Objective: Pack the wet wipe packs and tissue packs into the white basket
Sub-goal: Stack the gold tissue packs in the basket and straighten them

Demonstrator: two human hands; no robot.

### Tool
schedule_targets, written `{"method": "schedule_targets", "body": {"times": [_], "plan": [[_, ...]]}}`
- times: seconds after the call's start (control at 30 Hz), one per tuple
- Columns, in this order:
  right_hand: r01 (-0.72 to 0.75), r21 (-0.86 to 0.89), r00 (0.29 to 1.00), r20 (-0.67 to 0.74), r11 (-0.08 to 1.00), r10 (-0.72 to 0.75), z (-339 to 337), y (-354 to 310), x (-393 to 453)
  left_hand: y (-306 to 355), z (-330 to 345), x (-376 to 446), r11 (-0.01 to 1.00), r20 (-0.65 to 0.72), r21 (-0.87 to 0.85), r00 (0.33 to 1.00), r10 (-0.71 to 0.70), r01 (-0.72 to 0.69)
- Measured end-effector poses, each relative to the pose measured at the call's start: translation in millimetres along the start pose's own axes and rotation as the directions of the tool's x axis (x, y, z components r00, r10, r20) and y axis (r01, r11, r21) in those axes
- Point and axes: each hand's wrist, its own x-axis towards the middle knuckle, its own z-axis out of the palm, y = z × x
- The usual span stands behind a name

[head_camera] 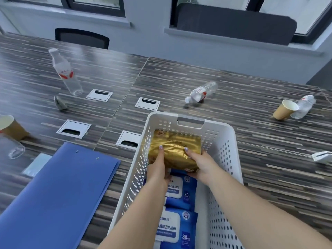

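A white perforated basket (222,141) stands on the striped table in front of me. Inside it, at the far end, lies a gold tissue pack (175,146). My left hand (158,166) grips the pack's left side and my right hand (199,164) grips its right near corner. Both hands are inside the basket. Two blue and white wet wipe packs lie flat in the basket's near part, one (179,189) just behind my hands and another (177,229) closest to me.
A blue folder (59,194) lies left of the basket. Plastic bottles (65,72) (202,92) (303,106), paper cups (284,109) (10,126), a clear glass (10,148) and cable hatches (73,130) dot the table. A small white object (321,157) lies at the right.
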Motion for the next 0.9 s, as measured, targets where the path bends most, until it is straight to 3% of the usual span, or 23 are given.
{"method": "schedule_targets", "body": {"times": [0.3, 0.5, 0.6, 0.73, 0.9], "plan": [[0.026, -0.076, 1.000, 0.008, 0.997, -0.025, -0.3, 3.1, 2.7, 3.5, -3.0, -5.1, 0.999, 0.061, -0.027, 0.998, -0.029, 0.031], [0.057, -0.318, 0.994, -0.069, 0.946, -0.083, -0.2, -0.8, -13.0, 9.8, -12.6, -28.4, 0.997, 0.087, -0.077, 0.996, -0.021, 0.028], [0.143, -0.367, 0.984, -0.048, 0.919, -0.173, -2.6, -6.4, -26.2, 11.0, -20.3, -52.0, 0.998, 0.123, -0.065, 0.992, 0.028, -0.020], [0.276, -0.327, 0.956, -0.002, 0.904, -0.293, -4.3, -10.1, -62.2, 2.1, -20.0, -87.8, 0.994, 0.127, -0.070, 0.988, 0.087, -0.078], [0.361, -0.233, 0.932, 0.113, 0.903, -0.344, -23.0, -13.0, -114.4, -19.9, -12.0, -128.1, 0.982, 0.220, -0.058, 0.957, 0.191, -0.182]]}}
